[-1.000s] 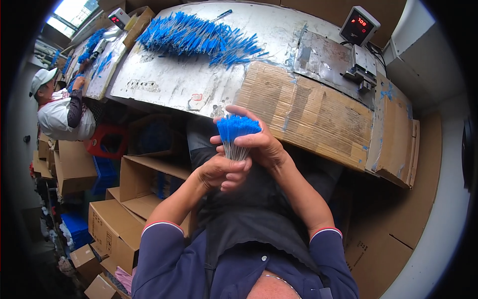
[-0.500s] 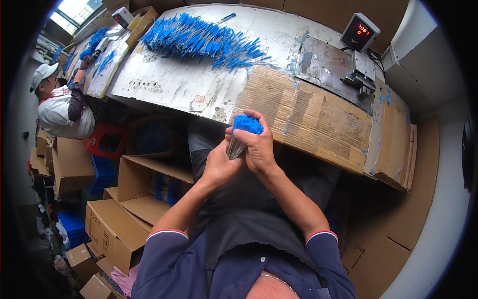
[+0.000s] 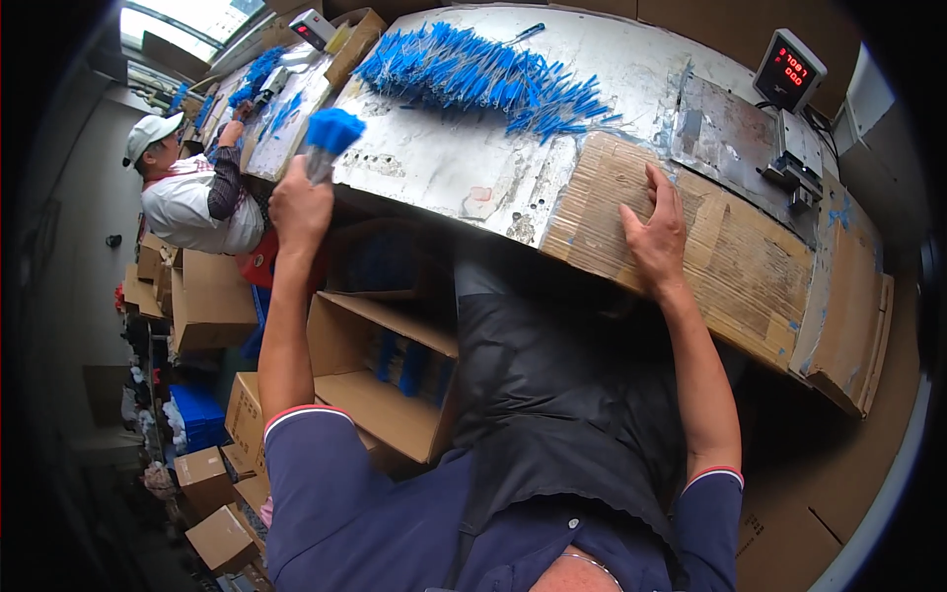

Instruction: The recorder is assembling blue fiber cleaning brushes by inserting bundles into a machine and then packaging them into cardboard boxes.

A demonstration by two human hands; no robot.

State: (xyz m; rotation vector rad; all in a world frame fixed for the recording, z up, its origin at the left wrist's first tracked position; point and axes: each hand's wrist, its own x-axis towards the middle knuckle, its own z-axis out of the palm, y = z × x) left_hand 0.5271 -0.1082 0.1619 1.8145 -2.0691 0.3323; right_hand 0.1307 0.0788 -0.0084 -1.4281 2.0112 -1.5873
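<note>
- Head view: the person is wearing a dark apron (image 3: pixel 552 424), and an open carton (image 3: pixel 380 407) is sitting below and to its left, with blue pieces showing inside.
- The left hand (image 3: pixel 301 209) is stretching forward and to the left, its grip closing around the grey stems of a bundle (image 3: pixel 333 133) whose blue ends are pointing up and away.
- The bundle is overlapping the left front part of the counter (image 3: pixel 429 178) in this view; blur is hiding whether the two are touching.
- Half a second ago both hands were wrapping the bundle above the lap; now the left hand alone is carrying it, well apart from the right. Two-handed handling seems to be giving way to moving the bundle as one piece.
- The right hand (image 3: pixel 657 232), newly freed, is spreading its fingers over a cardboard sheet (image 3: pixel 745 259); that grip is standing wide and holding nothing. Whether the palm is pressing down, one cannot tell.
- Farther back, a broad pile (image 3: pixel 478 77) of similar blue-and-grey pieces is lying loose on the counter, a pen (image 3: pixel 530 34) resting just behind it.
- Toward the far right, a display box (image 3: pixel 789 71) is glowing red behind a metal plate (image 3: pixel 725 138).
- Off to the far left, a co-worker (image 3: pixel 197 207) in a white cap is reaching toward more blue pieces.
</note>
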